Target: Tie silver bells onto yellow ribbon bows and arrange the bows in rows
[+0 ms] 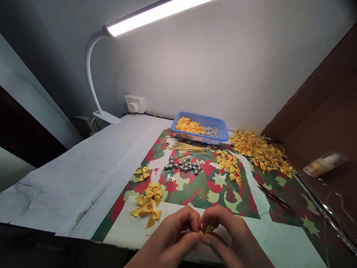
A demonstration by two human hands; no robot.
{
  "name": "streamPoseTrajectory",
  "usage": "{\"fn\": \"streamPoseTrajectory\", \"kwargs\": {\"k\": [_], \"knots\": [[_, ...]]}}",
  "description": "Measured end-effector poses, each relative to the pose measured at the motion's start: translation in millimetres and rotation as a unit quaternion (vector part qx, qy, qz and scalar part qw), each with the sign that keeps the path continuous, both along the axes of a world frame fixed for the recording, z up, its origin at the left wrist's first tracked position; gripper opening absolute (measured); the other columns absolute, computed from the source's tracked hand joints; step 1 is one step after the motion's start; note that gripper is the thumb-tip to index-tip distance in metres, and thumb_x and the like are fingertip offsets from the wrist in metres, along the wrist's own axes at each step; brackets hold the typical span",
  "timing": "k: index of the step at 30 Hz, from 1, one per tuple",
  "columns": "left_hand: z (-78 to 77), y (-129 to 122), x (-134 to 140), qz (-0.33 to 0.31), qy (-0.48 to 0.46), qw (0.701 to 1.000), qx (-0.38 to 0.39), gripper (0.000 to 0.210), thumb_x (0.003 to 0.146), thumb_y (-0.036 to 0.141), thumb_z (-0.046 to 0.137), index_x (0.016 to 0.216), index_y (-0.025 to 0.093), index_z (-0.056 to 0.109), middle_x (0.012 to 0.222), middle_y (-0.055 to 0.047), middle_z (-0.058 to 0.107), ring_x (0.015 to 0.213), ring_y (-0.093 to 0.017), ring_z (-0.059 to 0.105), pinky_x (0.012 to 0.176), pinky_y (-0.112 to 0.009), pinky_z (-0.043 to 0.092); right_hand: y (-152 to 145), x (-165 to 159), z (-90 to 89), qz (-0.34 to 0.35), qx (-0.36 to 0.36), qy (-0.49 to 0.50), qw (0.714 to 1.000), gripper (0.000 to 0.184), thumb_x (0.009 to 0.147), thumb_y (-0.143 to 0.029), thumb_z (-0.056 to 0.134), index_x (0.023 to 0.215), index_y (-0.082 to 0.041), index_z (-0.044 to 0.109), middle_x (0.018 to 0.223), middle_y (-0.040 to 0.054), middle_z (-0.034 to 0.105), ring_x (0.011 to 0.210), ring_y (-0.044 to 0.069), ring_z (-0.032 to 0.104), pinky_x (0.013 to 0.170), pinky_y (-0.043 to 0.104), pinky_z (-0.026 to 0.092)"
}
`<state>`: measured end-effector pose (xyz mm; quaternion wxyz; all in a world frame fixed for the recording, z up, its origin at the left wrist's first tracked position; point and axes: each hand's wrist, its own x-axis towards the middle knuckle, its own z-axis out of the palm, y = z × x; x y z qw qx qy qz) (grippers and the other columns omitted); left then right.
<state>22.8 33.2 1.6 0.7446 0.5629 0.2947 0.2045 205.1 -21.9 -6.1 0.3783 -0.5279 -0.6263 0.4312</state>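
Note:
At the table's front edge, my left hand (pixel 177 234) and my right hand (pixel 230 232) meet, thumbs and fingertips pinched together. Between them is a small yellow ribbon bow (pixel 209 229), mostly covered by the fingers. To the left of my hands lie several yellow satin bows (pixel 150 210), with another bow (pixel 142 173) a little farther back. Silver jingle bells (pixel 185 165) are scattered on the patterned sheet beyond my hands. Behind them rests a bundle of gold ties (pixel 186 146). More loose bows (pixel 229 163) lie to the right of the bells.
A blue basket (pixel 199 139) at the wall holds yellow bows and silver bells. To its right is a heap of finished-looking gold bows (pixel 258 150). Dark scissors or tweezers (pixel 275 197) lie at right, near a bottle (pixel 320 166). A lamp (pixel 92 74) is clamped at back left.

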Motion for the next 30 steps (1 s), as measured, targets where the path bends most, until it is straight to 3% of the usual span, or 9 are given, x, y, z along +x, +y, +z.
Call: {"fn": "streamPoseTrajectory", "kwargs": {"k": [7,10,13,15,20,23,26,30], "knots": [[-2.1,0.7,0.5,-0.012,-0.026,0.996,-0.087,0.018,0.092,0.031,0.062,0.082,0.019,0.052,0.081,0.001,0.051,0.076,-0.016,0.044,0.074,-0.030,0.037,-1.2,-1.0,5.4,0.001,0.000,-0.015,1.000,0.020,0.081,-0.006,0.056,0.086,-0.026,0.059,0.086,-0.0051,0.062,0.086,0.014,0.057,0.076,0.023,0.039],[-3.2,2.0,-0.6,-0.018,-0.032,0.995,-0.093,0.022,0.091,0.034,0.063,0.082,0.018,0.051,0.080,0.001,0.050,0.076,-0.016,0.041,0.072,-0.029,0.036,-2.6,2.2,6.0,-0.005,-0.021,-0.021,1.000,0.015,0.085,-0.012,0.057,0.087,-0.027,0.060,0.087,-0.0047,0.063,0.082,0.015,0.057,0.077,0.025,0.039],[-3.3,2.8,-3.2,-0.004,-0.007,0.999,-0.032,0.018,0.092,0.032,0.061,0.083,0.020,0.051,0.079,0.003,0.046,0.073,-0.015,0.038,0.067,-0.027,0.033,-4.1,6.2,6.3,-0.014,-0.036,-0.032,0.999,0.006,0.092,-0.025,0.056,0.089,-0.028,0.061,0.088,-0.0049,0.064,0.079,0.016,0.057,0.077,0.025,0.039],[-1.9,2.3,-3.4,0.000,0.035,0.999,0.027,0.013,0.092,0.027,0.058,0.082,0.021,0.052,0.077,0.004,0.045,0.071,-0.015,0.038,0.065,-0.027,0.033,-4.3,7.8,6.1,-0.013,-0.035,-0.045,0.998,0.009,0.094,-0.030,0.054,0.087,-0.028,0.060,0.086,-0.0053,0.064,0.078,0.015,0.056,0.075,0.024,0.039],[0.9,-1.1,1.1,0.012,0.172,0.970,0.170,0.014,0.088,0.017,0.053,0.076,0.022,0.052,0.073,0.004,0.050,0.068,-0.016,0.045,0.064,-0.027,0.035,-1.5,8.2,4.6,0.001,-0.011,-0.080,0.997,0.013,0.095,-0.026,0.051,0.084,-0.026,0.058,0.082,-0.0050,0.063,0.075,0.014,0.054,0.075,0.023,0.039],[0.5,-2.8,1.4,0.019,0.193,0.954,0.228,0.016,0.089,0.016,0.051,0.074,0.022,0.052,0.075,0.003,0.052,0.069,-0.016,0.047,0.064,-0.027,0.035,0.1,8.2,3.8,0.012,-0.010,-0.084,0.996,0.012,0.094,-0.022,0.050,0.085,-0.024,0.057,0.083,-0.0036,0.063,0.077,0.014,0.056,0.074,0.023,0.040],[0.4,-3.6,-0.4,0.022,0.166,0.965,0.202,0.016,0.092,0.021,0.050,0.075,0.022,0.050,0.081,0.002,0.052,0.075,-0.018,0.048,0.069,-0.028,0.037,0.2,6.9,2.6,0.019,0.002,-0.074,0.997,0.011,0.094,-0.020,0.052,0.086,-0.023,0.059,0.081,-0.0033,0.063,0.075,0.014,0.058,0.071,0.022,0.041],[-1.3,-1.1,-2.2,-0.012,0.074,0.994,0.077,0.018,0.094,0.034,0.053,0.081,0.021,0.051,0.080,0.002,0.047,0.076,-0.018,0.044,0.070,-0.029,0.038,0.3,3.5,1.3,0.022,0.037,-0.046,0.998,0.012,0.092,-0.014,0.055,0.088,-0.024,0.060,0.081,-0.0051,0.066,0.072,0.012,0.058,0.068,0.019,0.041]]}}
